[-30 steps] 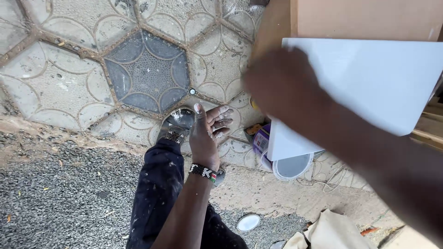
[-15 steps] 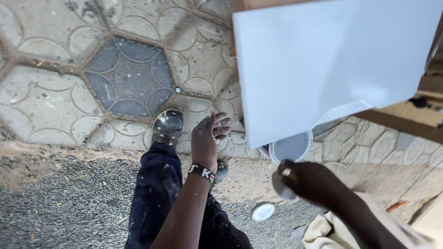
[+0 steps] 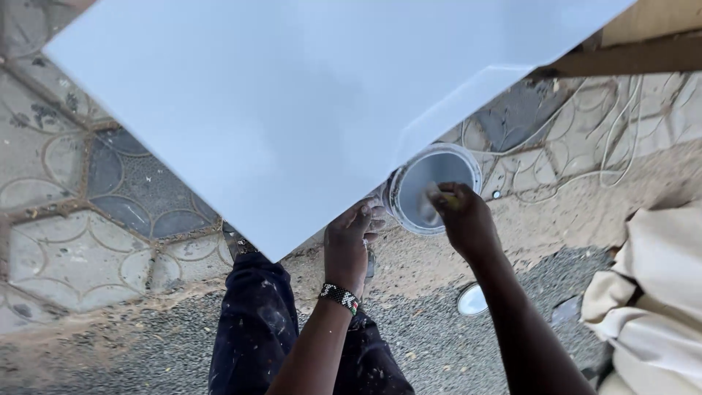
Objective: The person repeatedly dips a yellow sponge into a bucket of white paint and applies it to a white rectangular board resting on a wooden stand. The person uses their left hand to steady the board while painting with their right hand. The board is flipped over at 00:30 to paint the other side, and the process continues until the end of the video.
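Right hand (image 3: 462,219) now over paint tin (image 3: 433,187), clutching sponge (image 3: 447,199); left hand (image 3: 351,238) loosely open

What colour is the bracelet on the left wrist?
Black and white beads with some red, on the bracelet, head view.

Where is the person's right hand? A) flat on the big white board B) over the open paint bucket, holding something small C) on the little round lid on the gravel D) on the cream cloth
B: the right hand hangs over the open paint bucket with a small yellowish thing in its grip, apart from the white board, the cream cloth and the round lid.
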